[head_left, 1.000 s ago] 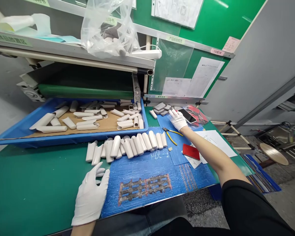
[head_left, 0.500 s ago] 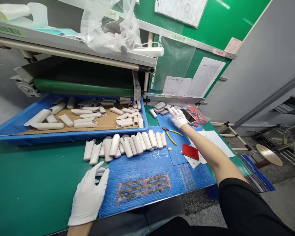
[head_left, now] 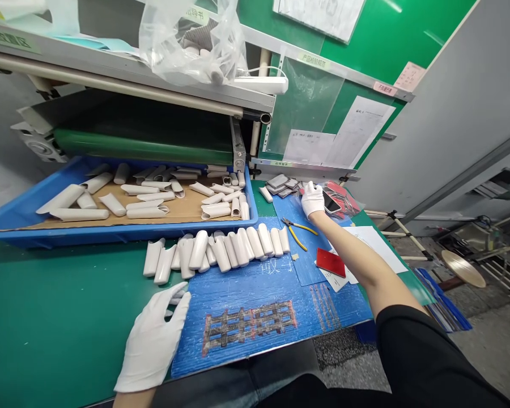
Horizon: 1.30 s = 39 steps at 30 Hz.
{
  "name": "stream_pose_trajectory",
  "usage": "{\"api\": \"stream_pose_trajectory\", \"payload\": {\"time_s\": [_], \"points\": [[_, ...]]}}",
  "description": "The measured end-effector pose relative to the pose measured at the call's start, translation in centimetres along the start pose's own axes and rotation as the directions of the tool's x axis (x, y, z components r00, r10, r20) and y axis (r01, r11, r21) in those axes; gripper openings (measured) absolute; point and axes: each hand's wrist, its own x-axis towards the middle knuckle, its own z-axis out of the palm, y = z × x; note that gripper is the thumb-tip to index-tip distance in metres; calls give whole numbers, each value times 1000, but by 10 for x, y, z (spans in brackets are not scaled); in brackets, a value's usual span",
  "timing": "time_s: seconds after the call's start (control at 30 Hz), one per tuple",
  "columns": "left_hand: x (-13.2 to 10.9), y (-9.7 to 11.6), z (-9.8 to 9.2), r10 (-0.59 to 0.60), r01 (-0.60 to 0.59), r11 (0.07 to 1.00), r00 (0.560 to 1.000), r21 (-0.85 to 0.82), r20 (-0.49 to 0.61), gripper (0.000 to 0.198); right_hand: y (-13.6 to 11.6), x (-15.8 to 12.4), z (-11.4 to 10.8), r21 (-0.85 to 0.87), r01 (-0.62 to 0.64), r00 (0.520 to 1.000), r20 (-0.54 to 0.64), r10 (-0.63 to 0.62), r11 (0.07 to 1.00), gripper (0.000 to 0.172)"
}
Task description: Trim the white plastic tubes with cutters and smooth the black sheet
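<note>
Black-screened and face up, a phone (head_left: pixel 332 202) lies at the far right of the bench, just beside the gloved right hand (head_left: pixel 313 199), whose fingers are bent and drawn close together; whether they pinch anything cannot be told. Red strips (head_left: pixel 347 198) spread to the phone's right, while flat grey pads (head_left: pixel 277 181) lie loosely heaped to the hand's left. In so crowded a corner, a light fingertip touch and a straight lift, rather than a drag, would seem the surest way to leave neighbours undisturbed. Nearer, yellow-handled pliers (head_left: pixel 295 233) lie splayed on the blue mat (head_left: pixel 246 290), with a red case (head_left: pixel 330 262) and papers (head_left: pixel 376 246) by the outstretched forearm, which is best kept raised over them. Leftward runs a row of white shells (head_left: pixel 238 249), before a blue tray (head_left: pixel 153 231) holding more. At near left, the gloved left hand (head_left: pixel 155 334), thumb and fingers apart with nothing visible between, usefully stays short of the row's end.
</note>
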Motion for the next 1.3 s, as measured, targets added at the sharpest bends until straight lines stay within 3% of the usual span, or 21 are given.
{"api": "stream_pose_trajectory", "payload": {"time_s": [0.2, 0.37, 0.6, 0.73, 0.9, 1.0, 1.07, 1.13, 1.2, 1.23, 1.3], "points": [[-1, -3, 0, 40, -41, 999, 999, -20, -16, 50, -5, 8, -1, 12, -107, 994, 17, 107, 994, 59], [-1, -5, 0, 50, -51, 998, 999, -38, -19, 49, 10, 15, -10, 61, -222, 975, 20, 221, 973, 47], [0, -9, 0, 59, -60, 998, 998, -28, -36, 47, 28, 5, -33, 197, -344, 934, -29, 357, 918, 52], [1, -12, 2, 77, -78, 996, 996, -31, -44, 47, 19, -6, -54, 261, -268, 950, -86, 299, 927, 44], [-1, -17, 3, 136, -140, 990, 985, -30, -109, 44, 7, -29, -96, 322, -121, 977, -128, 170, 939, 39], [-10, -9, -6, 301, -314, 949, 925, -18, -231, 41, -1, -70, -123, 369, 28, 988, -151, 30, 929, 38], [-18, 6, -13, 462, -471, 882, 863, 5, -203, 41, -14, -114, -140, 403, 173, 978, -174, -110, 899, 32], [-26, 30, -18, 566, -569, 822, 822, -41, -61, 62, -34, -166, -158, 437, 389, 921, -199, -334, 811, 18], [-31, 59, -14, 575, -559, 818, 805, -138, 146, 102, -59, -217, -176, 413, 726, 682, -330, -653, 550, 11], [-32, 74, -10, 562, -528, 827, 786, -191, 260, 119, -72, -239, -184, 387, 801, 590, -376, -715, 457, 12], [-32, 100, 4, 537, -450, 843, 691, -293, 484, 134, -94, -272, -192, 384, 846, 523, -467, -713, 369, 23]]}}
